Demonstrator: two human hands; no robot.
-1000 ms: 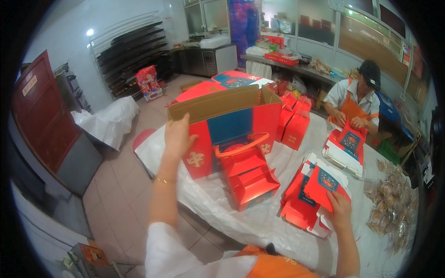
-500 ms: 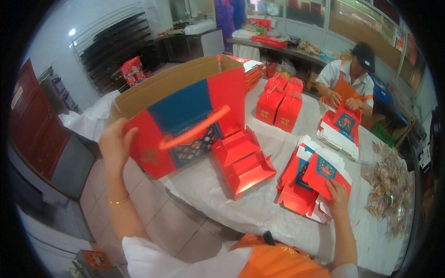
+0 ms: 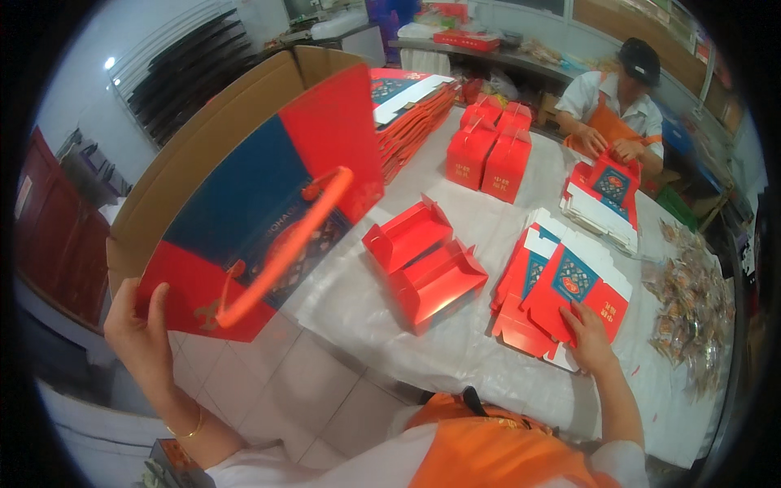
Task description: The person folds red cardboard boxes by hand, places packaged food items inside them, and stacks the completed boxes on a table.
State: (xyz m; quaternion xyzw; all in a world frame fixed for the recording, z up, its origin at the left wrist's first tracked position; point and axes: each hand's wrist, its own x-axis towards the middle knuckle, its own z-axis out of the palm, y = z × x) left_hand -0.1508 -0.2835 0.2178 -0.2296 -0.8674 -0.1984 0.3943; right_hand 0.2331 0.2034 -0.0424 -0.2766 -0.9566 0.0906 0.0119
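While the fingers of your left hand (image 3: 140,335) pinch the near edge of a large carton (image 3: 232,195) — thumb on its printed face, the other fingers round the side — the fingers of your right hand (image 3: 591,346) lie a little apart on a flat box blank (image 3: 569,281). Whether your right thumb grips from beneath cannot be told, as it is out of sight.

The carton is red and blue outside, brown inside, tilted with its open mouth toward the upper left; an orange handle (image 3: 286,259) stands out from its printed side. Under the blank your right hand touches, more red, blue and white blanks lie in a loose pile.

Between your two hands, two small red boxes (image 3: 443,285) stand open-topped on the worktop (image 3: 350,325), which is covered in whitish plastic sheeting. Beyond them you have a group of closed red boxes (image 3: 480,159) and, behind the carton, a stack of flat cartons (image 3: 415,122). To your right lies a heap of clear-wrapped packets (image 3: 691,313).

Across from you, a co-worker (image 3: 608,106) in a dark cap and orange apron has both hands on a red box (image 3: 612,180) — just above another stack of blanks (image 3: 598,218).
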